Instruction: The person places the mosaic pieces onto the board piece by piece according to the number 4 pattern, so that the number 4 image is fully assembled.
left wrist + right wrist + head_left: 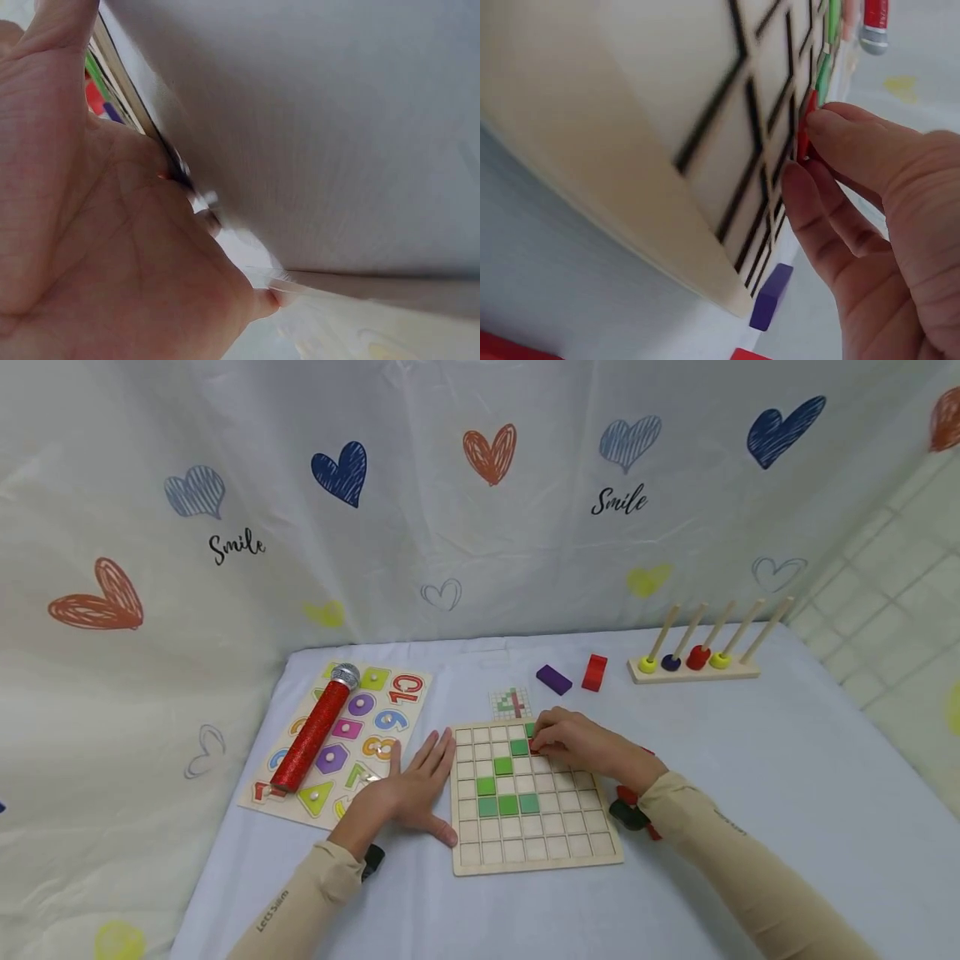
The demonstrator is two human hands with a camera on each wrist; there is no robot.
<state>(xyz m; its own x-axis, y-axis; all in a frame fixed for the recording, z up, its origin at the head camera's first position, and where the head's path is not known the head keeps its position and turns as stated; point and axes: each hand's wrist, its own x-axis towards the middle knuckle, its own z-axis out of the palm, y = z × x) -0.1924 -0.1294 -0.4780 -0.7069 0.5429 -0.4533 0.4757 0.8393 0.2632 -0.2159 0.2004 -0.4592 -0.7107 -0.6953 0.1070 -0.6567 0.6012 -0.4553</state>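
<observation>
Red tile (807,127) at far part of grid board (536,866), pinched in R hand (577,743), prob for fine ctrl. L hand (415,793) fingers spread, touching board's L edge, prob bracing it. Pattern card (510,702) just beyond, likely for ref.

Board (536,867): bare wood, matt. Rack (697,676): pale smooth wood, beads (699,657) glossy. Mic (313,735): glittery body, metallic mesh head (346,674). Tabletop (787,760): matt cloth. Backdrop (555,552): creased, faint sheen.
</observation>
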